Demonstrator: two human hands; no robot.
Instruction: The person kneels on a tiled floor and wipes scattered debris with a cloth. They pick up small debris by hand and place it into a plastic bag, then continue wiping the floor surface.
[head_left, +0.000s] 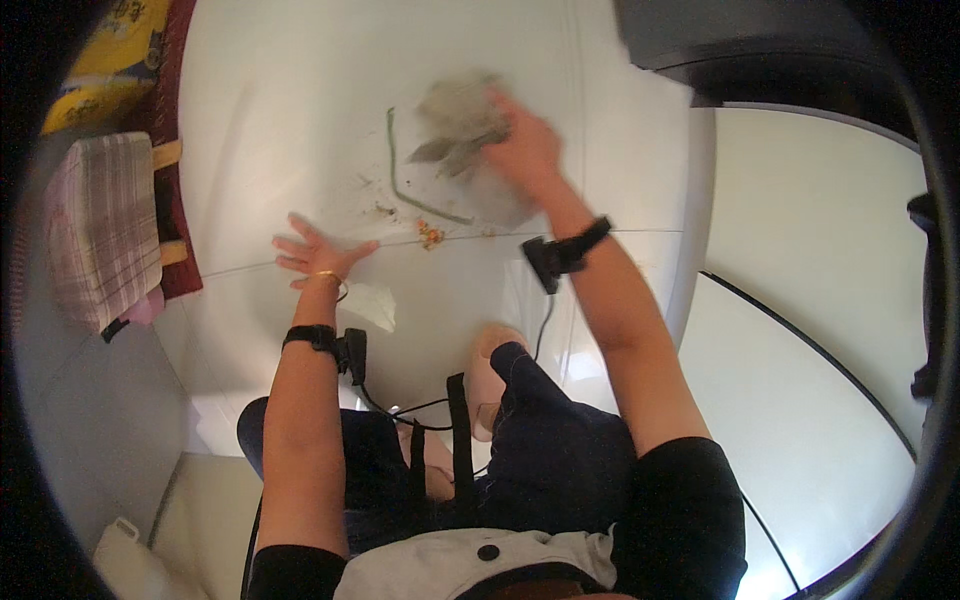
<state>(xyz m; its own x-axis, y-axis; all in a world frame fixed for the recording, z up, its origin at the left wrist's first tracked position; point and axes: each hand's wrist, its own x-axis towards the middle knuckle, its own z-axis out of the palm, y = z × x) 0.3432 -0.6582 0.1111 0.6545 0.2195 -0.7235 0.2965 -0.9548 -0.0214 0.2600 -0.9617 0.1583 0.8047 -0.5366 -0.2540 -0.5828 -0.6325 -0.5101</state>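
A crumpled grey cloth (461, 112), blurred by motion, is held in my right hand (529, 146) over the light tiled floor (300, 90). Left of the cloth lies a thin green strip (392, 161), bent at its lower part. Small orange crumbs (430, 235) and darker specks (384, 211) are scattered below and beside the strip. My left hand (315, 255) is spread over the floor to the left of the crumbs, fingers apart, with nothing in it; whether the palm rests on the tile is hard to tell.
At the left, a plaid fabric-covered object (112, 225) stands by a dark red edge (176, 270), with yellow packages (116, 45) above. A white cabinet-like surface (810, 195) is at the right, beneath a dark object (705, 37). A black cable (405, 420) hangs near my knees.
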